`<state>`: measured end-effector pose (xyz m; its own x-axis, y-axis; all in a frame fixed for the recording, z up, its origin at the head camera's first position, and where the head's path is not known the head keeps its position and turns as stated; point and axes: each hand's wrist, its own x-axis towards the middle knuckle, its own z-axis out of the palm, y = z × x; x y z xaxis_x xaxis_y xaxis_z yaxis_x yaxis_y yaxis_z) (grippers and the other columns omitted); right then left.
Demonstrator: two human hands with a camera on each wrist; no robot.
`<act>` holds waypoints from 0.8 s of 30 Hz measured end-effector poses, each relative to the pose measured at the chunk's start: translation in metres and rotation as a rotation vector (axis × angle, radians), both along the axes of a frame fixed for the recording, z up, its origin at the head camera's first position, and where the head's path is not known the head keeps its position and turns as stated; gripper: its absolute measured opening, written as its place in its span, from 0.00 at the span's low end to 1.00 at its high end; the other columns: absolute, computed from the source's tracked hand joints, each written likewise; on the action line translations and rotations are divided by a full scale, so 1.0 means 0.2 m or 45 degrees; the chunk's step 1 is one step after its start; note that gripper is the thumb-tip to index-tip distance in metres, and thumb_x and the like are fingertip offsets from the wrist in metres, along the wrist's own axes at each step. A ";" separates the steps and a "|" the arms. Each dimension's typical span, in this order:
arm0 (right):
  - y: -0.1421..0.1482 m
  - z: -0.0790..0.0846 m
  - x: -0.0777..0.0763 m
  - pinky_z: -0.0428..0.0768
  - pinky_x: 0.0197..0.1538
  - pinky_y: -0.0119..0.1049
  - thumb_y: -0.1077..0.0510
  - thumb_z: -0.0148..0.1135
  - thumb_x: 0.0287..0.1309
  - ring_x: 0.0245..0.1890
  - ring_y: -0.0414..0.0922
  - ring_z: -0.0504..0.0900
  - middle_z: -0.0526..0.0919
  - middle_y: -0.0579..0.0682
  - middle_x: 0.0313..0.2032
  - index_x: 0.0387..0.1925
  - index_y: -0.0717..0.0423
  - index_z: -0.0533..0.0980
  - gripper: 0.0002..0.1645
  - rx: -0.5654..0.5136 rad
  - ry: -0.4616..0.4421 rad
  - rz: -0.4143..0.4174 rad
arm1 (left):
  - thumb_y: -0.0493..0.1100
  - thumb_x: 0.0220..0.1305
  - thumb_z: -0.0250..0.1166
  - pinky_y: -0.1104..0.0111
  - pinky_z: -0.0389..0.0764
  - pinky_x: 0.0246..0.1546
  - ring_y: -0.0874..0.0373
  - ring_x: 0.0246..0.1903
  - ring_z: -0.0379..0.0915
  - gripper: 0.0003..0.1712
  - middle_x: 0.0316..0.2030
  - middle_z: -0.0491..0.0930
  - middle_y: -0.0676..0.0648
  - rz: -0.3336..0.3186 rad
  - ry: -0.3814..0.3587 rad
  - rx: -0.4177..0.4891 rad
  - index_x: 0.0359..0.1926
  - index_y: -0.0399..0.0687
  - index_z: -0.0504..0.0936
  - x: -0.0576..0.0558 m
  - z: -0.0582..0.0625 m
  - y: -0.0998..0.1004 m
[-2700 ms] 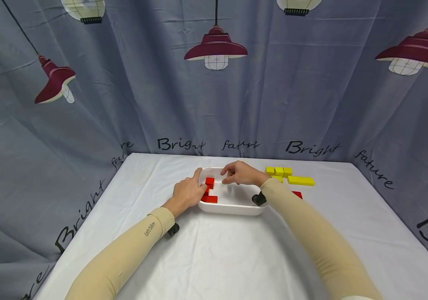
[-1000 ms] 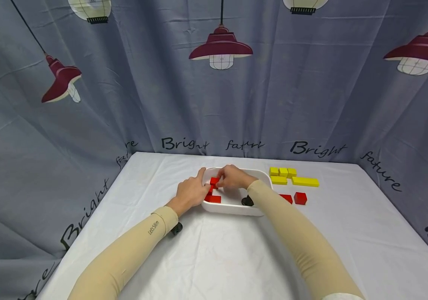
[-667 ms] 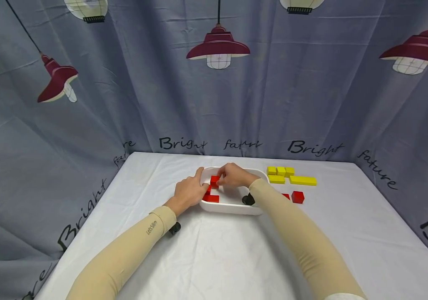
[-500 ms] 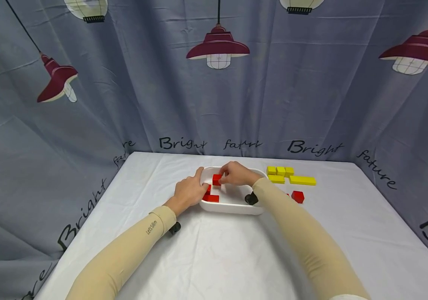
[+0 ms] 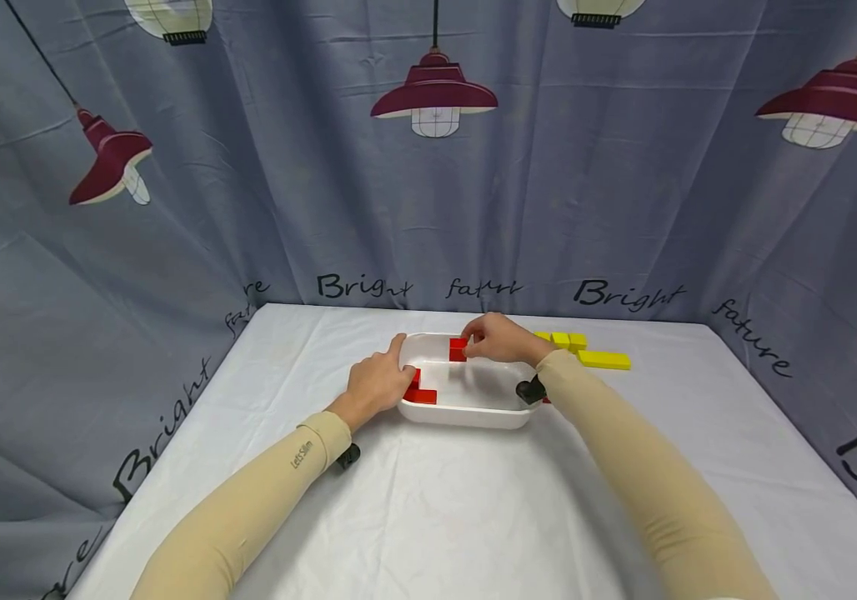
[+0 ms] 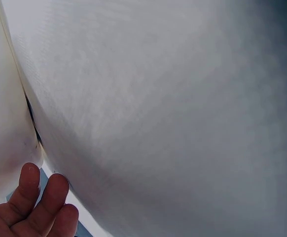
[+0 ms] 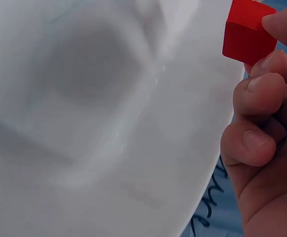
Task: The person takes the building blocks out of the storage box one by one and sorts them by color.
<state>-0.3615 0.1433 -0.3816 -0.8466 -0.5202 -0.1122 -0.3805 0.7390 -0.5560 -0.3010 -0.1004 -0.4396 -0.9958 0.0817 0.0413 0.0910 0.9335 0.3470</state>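
A white rectangular tray (image 5: 473, 417) stands on the cloth. My left hand (image 5: 374, 382) grips its left end, with the thumb over the rim; in the left wrist view its fingers (image 6: 54, 192) curl against the tray's outer side. Above the back part of the tray, my right hand (image 5: 503, 339) pinches a red cube (image 5: 458, 350) between thumb and fingertip. The right wrist view shows this cube (image 7: 249, 32) held clear of the tray floor, the other fingers curled in. Red blocks (image 5: 423, 397) lie in the tray's left end, partly hidden by the left thumb.
Several yellow blocks (image 5: 603, 360) lie on the white tablecloth (image 5: 443, 508) behind and right of the tray, partly covered by the right hand and wrist. A sliver of red (image 5: 546, 400) shows beside the right forearm. A grey printed curtain (image 5: 308, 167) hangs behind.
My right hand has taken the red cube from the tray's left rear and moved it up and to the right. The left hand keeps its place on the tray.
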 end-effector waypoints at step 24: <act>0.44 0.12 0.09 0.66 0.25 0.34 0.57 0.60 0.61 0.18 0.44 0.67 0.68 0.49 0.20 0.52 0.60 0.79 0.19 -0.029 0.027 -0.167 | 0.56 0.70 0.48 0.53 0.80 0.40 0.47 0.37 0.82 0.38 0.43 0.86 0.41 -0.018 -0.002 0.006 0.78 0.57 0.54 0.01 0.01 -0.01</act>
<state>-0.3431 0.2313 -0.3583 -0.9096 -0.4072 -0.0832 -0.2932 0.7706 -0.5659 -0.2996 -0.1018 -0.4381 -0.9946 0.0958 0.0405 0.1039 0.9304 0.3515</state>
